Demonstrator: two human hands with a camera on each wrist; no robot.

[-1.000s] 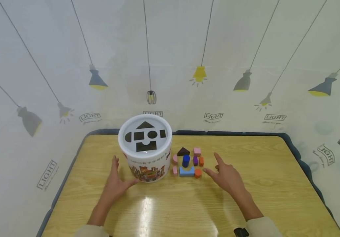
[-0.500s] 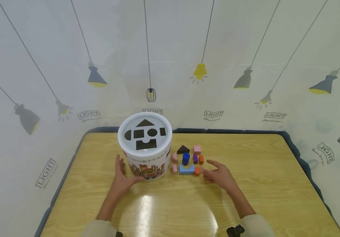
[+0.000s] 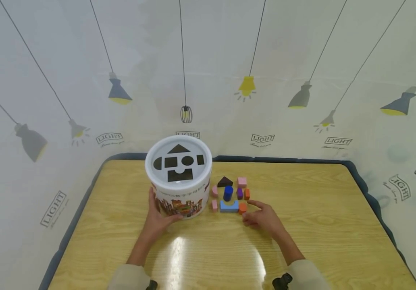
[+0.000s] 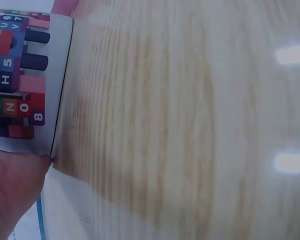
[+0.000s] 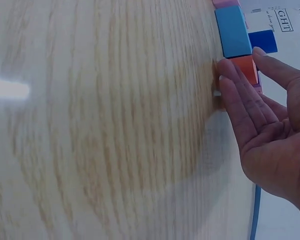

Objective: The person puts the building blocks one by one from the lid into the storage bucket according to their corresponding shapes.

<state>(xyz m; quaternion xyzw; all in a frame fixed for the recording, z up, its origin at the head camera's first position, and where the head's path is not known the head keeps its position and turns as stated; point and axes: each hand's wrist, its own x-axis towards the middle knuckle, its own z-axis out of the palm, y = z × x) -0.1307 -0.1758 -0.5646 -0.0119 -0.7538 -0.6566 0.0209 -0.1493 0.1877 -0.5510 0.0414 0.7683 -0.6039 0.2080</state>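
Note:
In the head view a white bucket point(image 3: 182, 201), its lid point(image 3: 161, 173) cut with shaped holes, stands left of centre. My left hand point(image 3: 157, 221) rests against its near left side, thumb across the front and a finger up the side; the other fingers are hidden. To the bucket's right lies a group of small blocks. My right hand point(image 3: 266, 219) is at its near right corner, fingers extended either side of an orange block point(image 3: 242, 208). The right wrist view shows that orange block point(image 5: 246, 69) between the fingertips, beside a blue block with a notch point(image 3: 229, 206).
Behind lie a blue cylinder point(image 3: 228, 193), a dark triangular block point(image 3: 225, 182), a pink block point(image 3: 242, 182), a purple block point(image 3: 240, 193) and another orange block point(image 3: 247, 194). Two small pink blocks stand near the bucket. The wooden table point(image 3: 324, 225) meets a printed curtain point(image 3: 222, 100).
My left hand has moved right and forward against the bucket. The right hand has come left to the orange block, its fingers drawing closer together. Bucket and blocks look unmoved.

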